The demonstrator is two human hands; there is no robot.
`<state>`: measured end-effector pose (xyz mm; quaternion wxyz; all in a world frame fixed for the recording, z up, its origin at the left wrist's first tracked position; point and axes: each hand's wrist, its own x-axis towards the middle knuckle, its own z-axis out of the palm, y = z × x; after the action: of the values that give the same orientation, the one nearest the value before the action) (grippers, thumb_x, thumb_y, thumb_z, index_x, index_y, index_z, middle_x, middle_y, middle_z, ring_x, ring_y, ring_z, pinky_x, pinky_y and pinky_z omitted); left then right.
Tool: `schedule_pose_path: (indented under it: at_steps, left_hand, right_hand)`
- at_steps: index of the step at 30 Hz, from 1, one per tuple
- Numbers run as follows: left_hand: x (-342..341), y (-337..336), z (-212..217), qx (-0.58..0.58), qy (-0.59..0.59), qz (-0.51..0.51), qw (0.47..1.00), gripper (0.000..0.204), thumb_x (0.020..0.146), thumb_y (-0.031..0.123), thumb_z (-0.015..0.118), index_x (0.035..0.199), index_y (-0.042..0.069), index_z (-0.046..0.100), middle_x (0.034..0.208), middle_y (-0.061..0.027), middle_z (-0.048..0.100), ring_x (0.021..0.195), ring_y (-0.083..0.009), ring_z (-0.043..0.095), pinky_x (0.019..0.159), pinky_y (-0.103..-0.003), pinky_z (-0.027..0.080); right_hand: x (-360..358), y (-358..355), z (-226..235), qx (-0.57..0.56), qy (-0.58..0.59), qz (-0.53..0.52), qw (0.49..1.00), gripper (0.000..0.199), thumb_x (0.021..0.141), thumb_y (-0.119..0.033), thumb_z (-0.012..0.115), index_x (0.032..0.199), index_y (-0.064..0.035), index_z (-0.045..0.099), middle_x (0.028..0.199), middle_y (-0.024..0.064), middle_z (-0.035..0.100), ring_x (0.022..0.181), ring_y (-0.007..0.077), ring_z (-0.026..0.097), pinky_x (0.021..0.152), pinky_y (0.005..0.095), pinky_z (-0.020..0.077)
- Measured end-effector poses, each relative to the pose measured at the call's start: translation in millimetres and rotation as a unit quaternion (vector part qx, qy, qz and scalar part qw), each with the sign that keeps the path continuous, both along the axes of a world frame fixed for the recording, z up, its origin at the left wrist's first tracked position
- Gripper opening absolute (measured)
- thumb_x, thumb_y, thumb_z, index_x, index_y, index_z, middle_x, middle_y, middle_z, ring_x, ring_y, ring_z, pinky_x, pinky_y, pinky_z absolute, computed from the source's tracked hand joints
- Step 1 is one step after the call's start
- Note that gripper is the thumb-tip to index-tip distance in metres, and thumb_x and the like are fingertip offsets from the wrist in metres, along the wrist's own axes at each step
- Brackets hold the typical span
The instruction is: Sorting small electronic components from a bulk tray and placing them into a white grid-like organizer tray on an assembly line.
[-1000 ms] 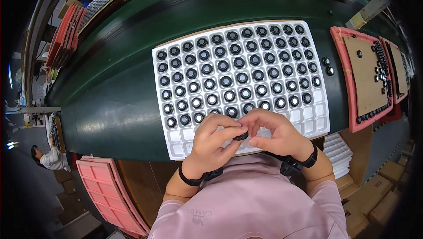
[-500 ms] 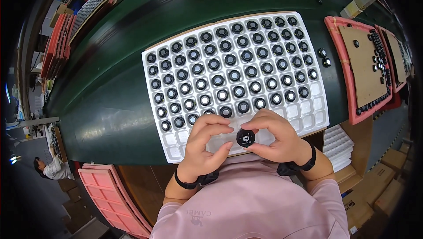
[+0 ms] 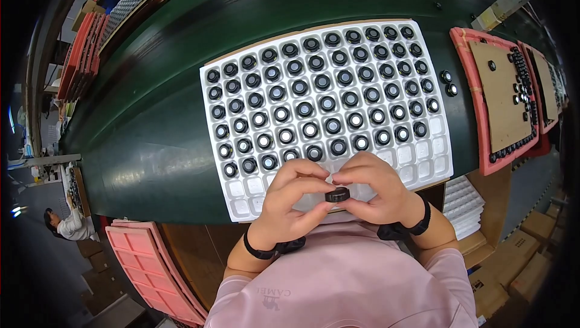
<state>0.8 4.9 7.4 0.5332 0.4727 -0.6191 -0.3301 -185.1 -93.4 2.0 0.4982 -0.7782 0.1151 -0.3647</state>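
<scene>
A small black round cap [image 3: 337, 194] is held edge-on at the near side of the tray, so its ribbed rim shows and its flat face is turned out of sight. My left hand [image 3: 294, 198] pinches its left side between thumb and fingers. On the other side, my right hand [image 3: 379, 190] grips it in the same way. Just beyond both hands lies a white moulded tray [image 3: 239, 190], its pockets mostly filled with similar black caps [image 3: 327, 104], each showing a pale round centre. Bare pockets run along the tray's near rows, partly hidden by my hands.
Two loose black caps [image 3: 449, 83] lie right of the tray on the dark green bench [image 3: 145, 147]. Farther right, a pink foam frame [image 3: 480, 110] holds cardboard and more caps. Pink trays [image 3: 145, 261] lean below left; white trays [image 3: 464, 207] stack below right. A person [image 3: 72, 227] is far left.
The cap has been tipped from showing its printed face to showing its rim. My left hand has come right to take hold of it as well. The whole view has shifted slightly.
</scene>
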Motion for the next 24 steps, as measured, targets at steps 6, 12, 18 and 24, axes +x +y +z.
schedule_pose_path:
  at_steps: [6, 12, 18, 24]
  left_hand:
    - [0.0, 0.0, 0.5, -0.016, -0.018, -0.012, 1.0, 0.031, 0.075, 0.002, 0.075, 0.105, 0.001, 0.066, 0.109, -0.0145, 0.057, 0.094, -0.0249, 0.058, 0.08, -0.034, 0.049]
    - [0.4, -2.2, -4.8, 0.003, -0.056, 0.004, 0.998, 0.026, 0.084, 0.018, 0.071, 0.102, 0.001, 0.065, 0.105, -0.0155, 0.06, 0.094, -0.0248, 0.059, 0.082, -0.033, 0.046]
    - [3.3, -3.7, -6.2, 0.056, -0.029, -0.014, 0.998, 0.025, 0.084, 0.019, 0.067, 0.099, 0.0, 0.064, 0.096, -0.0149, 0.062, 0.088, -0.0281, 0.059, 0.078, -0.035, 0.047]
    - [1.8, -3.1, -6.9, 0.079, -0.025, -0.02, 0.996, 0.023, 0.082, 0.015, 0.068, 0.098, -0.001, 0.063, 0.092, -0.0151, 0.061, 0.084, -0.0299, 0.058, 0.077, -0.036, 0.047]
  right_hand:
    - [-5.8, -2.6, -9.6, 0.0, 0.007, 0.007, 1.0, 0.033, 0.073, 0.0, 0.073, 0.105, -0.005, 0.065, 0.096, 0.0103, 0.066, 0.082, 0.0242, 0.062, 0.072, 0.0338, 0.0485]
    - [-6.2, -3.5, -0.7, 0.002, -0.011, -0.008, 1.0, 0.029, 0.072, -0.002, 0.073, 0.1, -0.0054, 0.065, 0.095, 0.0103, 0.066, 0.08, 0.0241, 0.062, 0.071, 0.0335, 0.0486]
    - [1.2, -2.7, 2.0, -0.097, 0.014, -0.032, 0.995, 0.031, 0.068, -0.002, 0.075, 0.097, -0.0061, 0.065, 0.093, 0.0087, 0.066, 0.075, 0.0245, 0.062, 0.067, 0.0339, 0.0494]
    - [3.9, 0.1, 2.8, -0.178, 0.035, -0.053, 0.982, 0.031, 0.065, -0.004, 0.077, 0.093, -0.0063, 0.065, 0.091, 0.0077, 0.067, 0.075, 0.0252, 0.064, 0.063, 0.0349, 0.0502]
